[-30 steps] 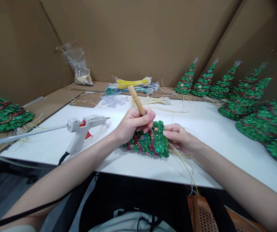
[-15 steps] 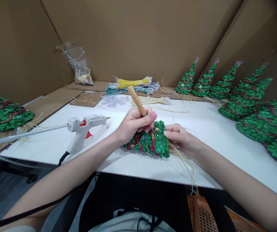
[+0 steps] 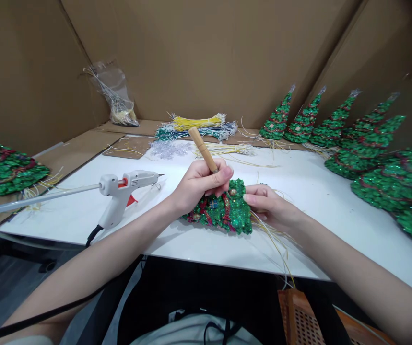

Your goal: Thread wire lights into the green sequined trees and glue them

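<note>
A green glitter tree ornament (image 3: 227, 213) with red garlands lies flat on the white board (image 3: 310, 191) in front of me. My left hand (image 3: 200, 184) grips a wooden-handled tool (image 3: 203, 149) like a pen, its tip hidden down at the ornament's upper part. At the ornament's right edge my right hand (image 3: 268, 203) pinches and steadies it. Thin yellow wires (image 3: 276, 242) trail from under that hand toward the board's near edge.
A white hot glue gun (image 3: 124, 191) rests on its stand at the left, cord trailing off the board. Bundles of coloured wires (image 3: 200, 127) lie at the back. Finished green trees (image 3: 338, 127) line the right side; more lie at far left (image 3: 6, 167). Cardboard walls surround the table.
</note>
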{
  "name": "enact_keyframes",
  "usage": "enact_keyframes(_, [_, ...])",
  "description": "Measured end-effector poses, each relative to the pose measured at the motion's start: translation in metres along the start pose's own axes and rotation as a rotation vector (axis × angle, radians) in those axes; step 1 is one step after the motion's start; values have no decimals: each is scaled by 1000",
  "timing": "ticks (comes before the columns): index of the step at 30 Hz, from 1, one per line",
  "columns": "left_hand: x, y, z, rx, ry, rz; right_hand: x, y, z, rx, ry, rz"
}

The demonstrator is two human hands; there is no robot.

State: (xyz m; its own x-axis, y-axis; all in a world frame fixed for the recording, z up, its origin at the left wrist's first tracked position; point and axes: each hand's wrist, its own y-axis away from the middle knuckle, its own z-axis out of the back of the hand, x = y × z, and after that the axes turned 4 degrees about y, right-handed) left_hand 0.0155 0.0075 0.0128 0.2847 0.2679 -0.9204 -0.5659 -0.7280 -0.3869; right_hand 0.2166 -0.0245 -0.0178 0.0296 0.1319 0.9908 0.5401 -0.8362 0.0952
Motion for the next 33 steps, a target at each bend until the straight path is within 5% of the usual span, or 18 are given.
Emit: enact_keyframes(33, [0,-1,1,69,49,30,-1,0,0,-29,21,-1])
